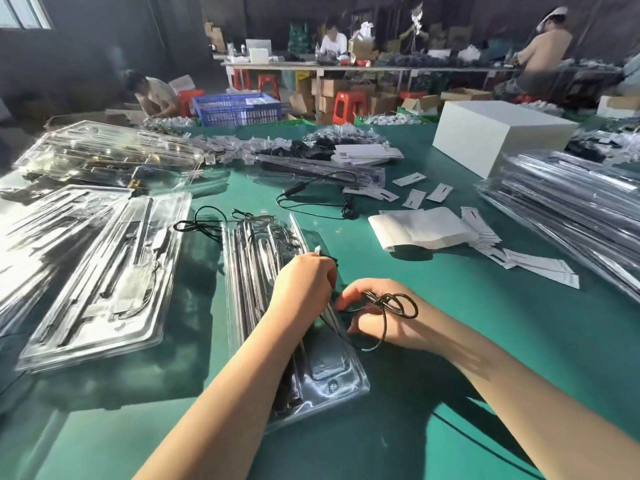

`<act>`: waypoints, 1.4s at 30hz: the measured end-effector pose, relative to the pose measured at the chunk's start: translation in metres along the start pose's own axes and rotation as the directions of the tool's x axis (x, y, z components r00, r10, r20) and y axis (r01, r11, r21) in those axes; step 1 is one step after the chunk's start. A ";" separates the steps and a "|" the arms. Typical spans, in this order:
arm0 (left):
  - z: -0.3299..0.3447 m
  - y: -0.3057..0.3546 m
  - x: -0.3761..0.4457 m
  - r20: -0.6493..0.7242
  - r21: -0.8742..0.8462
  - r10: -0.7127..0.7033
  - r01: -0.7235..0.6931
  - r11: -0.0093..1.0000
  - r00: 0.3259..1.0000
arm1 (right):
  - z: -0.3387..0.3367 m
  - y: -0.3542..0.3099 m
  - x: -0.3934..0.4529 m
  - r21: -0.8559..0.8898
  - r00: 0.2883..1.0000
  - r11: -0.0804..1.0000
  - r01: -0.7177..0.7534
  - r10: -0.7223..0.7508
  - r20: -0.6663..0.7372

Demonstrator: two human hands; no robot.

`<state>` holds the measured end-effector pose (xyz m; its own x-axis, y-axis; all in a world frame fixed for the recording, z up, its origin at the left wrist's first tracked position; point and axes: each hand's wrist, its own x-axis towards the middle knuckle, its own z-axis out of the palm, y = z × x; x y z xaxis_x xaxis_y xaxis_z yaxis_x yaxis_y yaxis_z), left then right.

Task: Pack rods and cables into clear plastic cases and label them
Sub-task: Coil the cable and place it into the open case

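Hands work over the long clear plastic case [294, 327] at 6 o'clock on the green tabletop [450, 358]. Left hand [306, 285] curls down onto the case, apparently steadying it. Right hand [375, 318], at its 3 o'clock, pinches the coiled thin black cable [394, 306], probably keeping the loops gathered for tucking in.

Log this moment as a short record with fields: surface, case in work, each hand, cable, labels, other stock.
surface: green table
case in work: clear plastic case, open, rods lying in it
left hand: over the case, fingers curled at its right edge
right hand: holds a coiled black cable beside the case
labels: white label cards loose to the right
other stock: packed cases on the left, white box beyond
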<state>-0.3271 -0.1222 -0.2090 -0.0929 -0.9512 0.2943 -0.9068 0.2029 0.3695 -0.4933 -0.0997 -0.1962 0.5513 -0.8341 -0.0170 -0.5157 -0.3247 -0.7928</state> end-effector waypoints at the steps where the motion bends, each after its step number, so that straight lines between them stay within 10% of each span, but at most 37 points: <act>1: -0.001 0.000 -0.001 -0.010 -0.019 -0.005 0.005 1.000 1.000 | -0.001 0.000 -0.003 0.015 1.000 1.000 0.006 -0.005 -0.031; 5: -0.003 -0.001 -0.001 -0.116 -0.090 -0.010 -0.001 0.996 0.993 | -0.001 -0.005 -0.009 0.297 0.922 0.952 0.080 0.042 -0.384; 8: 0.000 -0.001 -0.001 -0.128 -0.108 0.016 -0.030 0.994 0.992 | -0.020 -0.007 -0.018 -0.277 0.677 0.945 0.177 -0.321 -0.662; 10: 0.002 -0.001 0.000 -0.059 -0.077 0.029 -0.033 0.996 0.998 | -0.034 -0.009 -0.023 -0.706 0.612 0.704 0.073 -0.591 -0.525; 14: 0.009 -0.001 0.000 -0.035 -0.030 0.106 -0.107 0.994 0.994 | -0.039 -0.011 -0.007 -0.692 0.858 0.686 -0.223 -0.199 -0.474; 17: 0.009 -0.001 0.000 -0.066 -0.290 0.119 -0.133 0.948 0.991 | -0.037 -0.004 0.013 -0.684 0.901 0.653 -0.326 -0.005 -0.434; 20: 0.002 -0.002 0.004 0.134 -0.768 -0.098 0.166 0.618 0.986 | -0.033 -0.003 0.035 -0.809 0.936 0.539 -0.235 -0.099 -0.338; 25: 0.000 -0.004 0.006 0.099 -0.491 0.061 -0.004 0.871 0.993 | -0.031 -0.010 0.066 -0.833 0.950 0.552 -0.037 -0.240 -0.200; 35: -0.004 -0.010 0.010 0.221 -0.927 -0.121 0.247 0.283 0.968 | -0.060 0.020 0.047 -0.164 0.816 0.985 -0.055 -0.051 -0.575; 39: -0.004 -0.009 0.010 0.208 -0.920 -0.157 0.248 0.305 0.965 | -0.036 0.021 0.043 0.040 0.749 0.999 0.024 0.008 -0.662; 42: -0.004 -0.008 0.010 0.199 -0.939 -0.147 0.231 0.253 0.969 | -0.005 0.009 0.052 -0.127 0.842 0.992 -0.006 -0.064 -0.535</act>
<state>-0.3193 -0.1323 -0.2057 -0.0388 -0.9977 0.0553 0.1351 0.0496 0.9896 -0.4721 -0.1481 -0.2010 0.1462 -0.9206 0.3622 -0.5979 -0.3739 -0.7090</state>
